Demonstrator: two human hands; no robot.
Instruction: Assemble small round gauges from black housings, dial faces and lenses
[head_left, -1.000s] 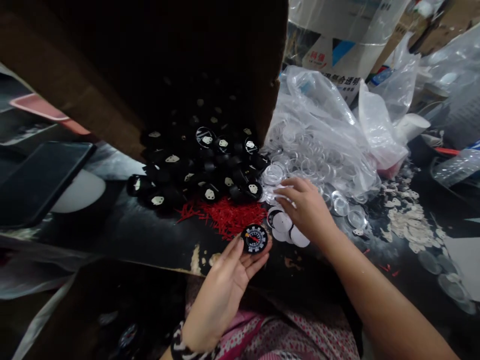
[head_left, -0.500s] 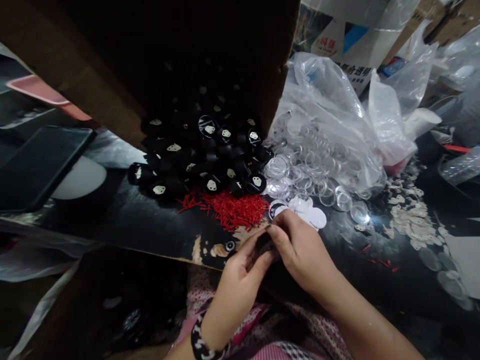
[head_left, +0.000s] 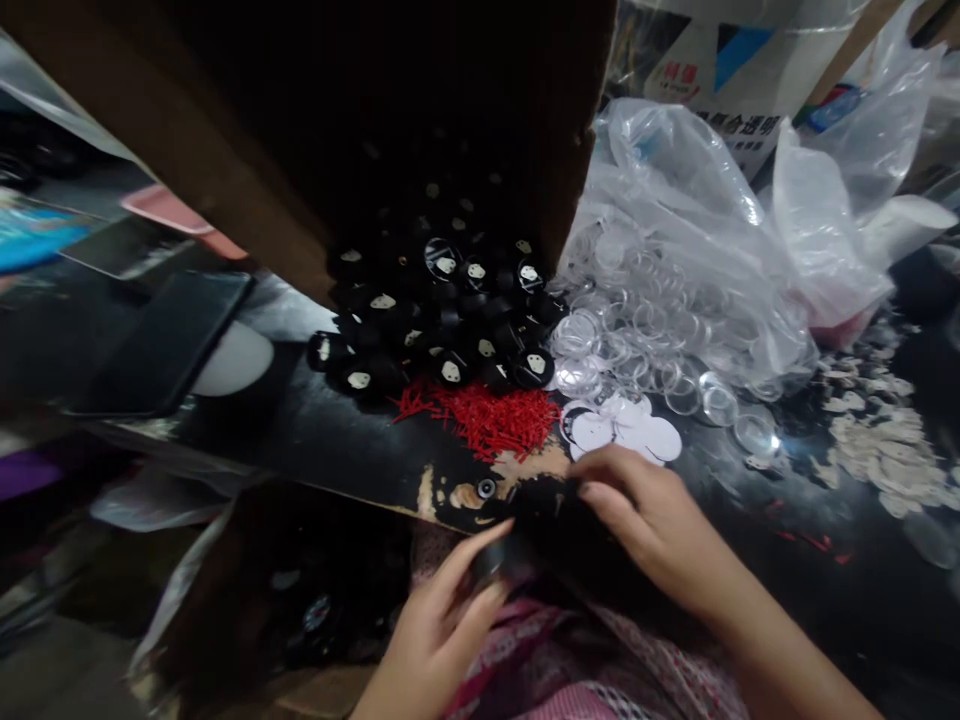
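Note:
A round black part (head_left: 499,562) is held between the thumb and fingers of my left hand (head_left: 442,610), low at the table's front edge. My right hand (head_left: 645,510) is apart from it, over the table just below some white paper discs (head_left: 649,432); its thumb and fingers are bent toward each other, and whatever lies between them is too small to tell. Left of my right hand lie a heap of short red pieces (head_left: 502,420) and a small dark ring (head_left: 486,488). Behind them are black round cases (head_left: 450,368) with pale plates.
Clear plastic rings (head_left: 679,385) spill from a plastic bag (head_left: 690,190) at the right. Pale metal plates (head_left: 874,440) lie far right. A cardboard box (head_left: 247,215) stands behind. A dark phone-like slab (head_left: 169,340) rests on a white round thing (head_left: 238,360) at left.
My hands have parted. My left hand has moved down and left with the black part, while my right hand is further right. The whole view has shifted left.

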